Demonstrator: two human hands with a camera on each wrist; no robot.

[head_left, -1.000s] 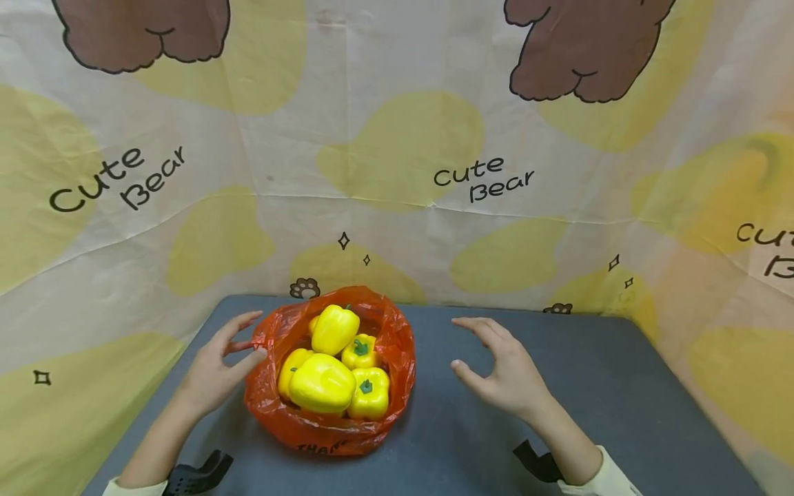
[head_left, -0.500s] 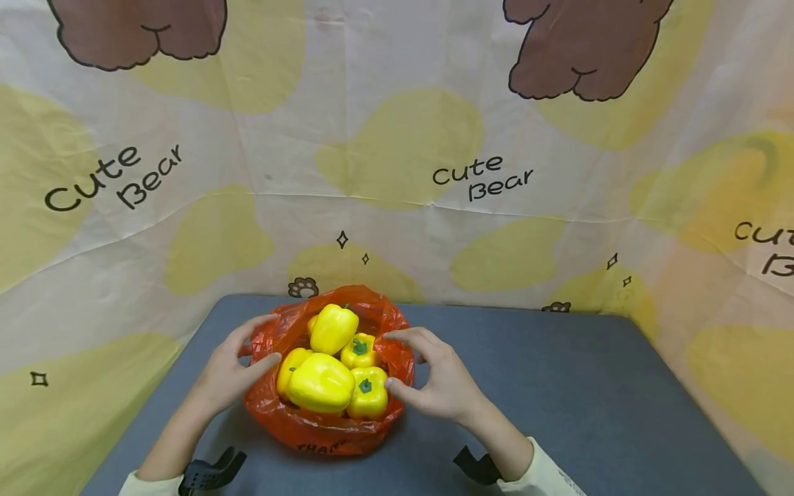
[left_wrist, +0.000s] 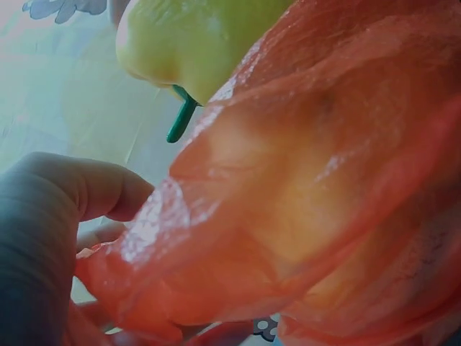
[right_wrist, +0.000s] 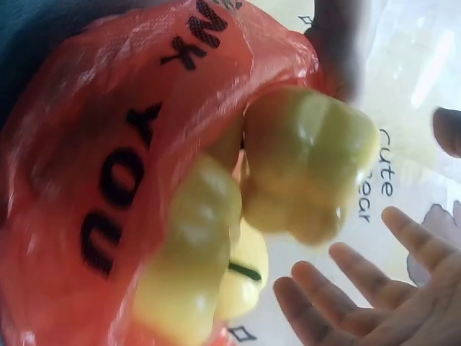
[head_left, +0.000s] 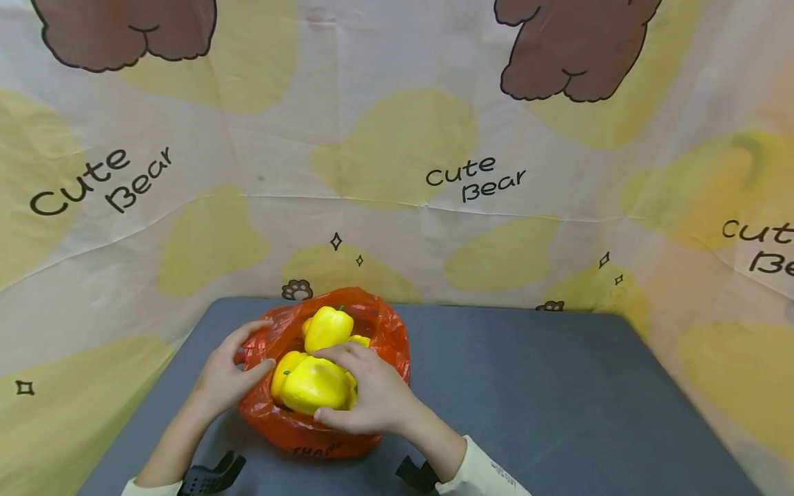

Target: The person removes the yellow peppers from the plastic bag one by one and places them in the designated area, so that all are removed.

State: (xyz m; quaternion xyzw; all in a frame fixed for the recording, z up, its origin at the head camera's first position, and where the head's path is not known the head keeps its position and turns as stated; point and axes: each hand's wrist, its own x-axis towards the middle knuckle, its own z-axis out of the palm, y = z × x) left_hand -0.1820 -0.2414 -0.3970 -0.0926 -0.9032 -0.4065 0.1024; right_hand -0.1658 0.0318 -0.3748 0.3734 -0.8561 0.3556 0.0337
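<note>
A red plastic bag point(head_left: 335, 451) with its mouth spread wide holds several yellow bell peppers. The largest-looking bell pepper point(head_left: 315, 386) lies at the front of the opening, and another bell pepper point(head_left: 329, 329) sits behind it. At the bag's left rim my left hand point(head_left: 226, 375) holds the film between thumb and fingers; red film partly hides those fingers point(left_wrist: 101, 236) in the left wrist view. My right hand point(head_left: 378, 389) hovers over the front pepper, thumb and fingers spread. In the right wrist view its extended fingers point(right_wrist: 374, 281) are apart from the peppers.
The bag stands on a grey table point(head_left: 533, 393), left of its middle. Behind rises a cloth backdrop point(head_left: 397, 151) printed with bears and lettering. Dark straps point(head_left: 214, 475) are on both wrists.
My right hand has moved left from the bag's right side to above the front pepper. My left hand has shifted slightly rightward onto the bag's rim. The bag and peppers stay nearly in place.
</note>
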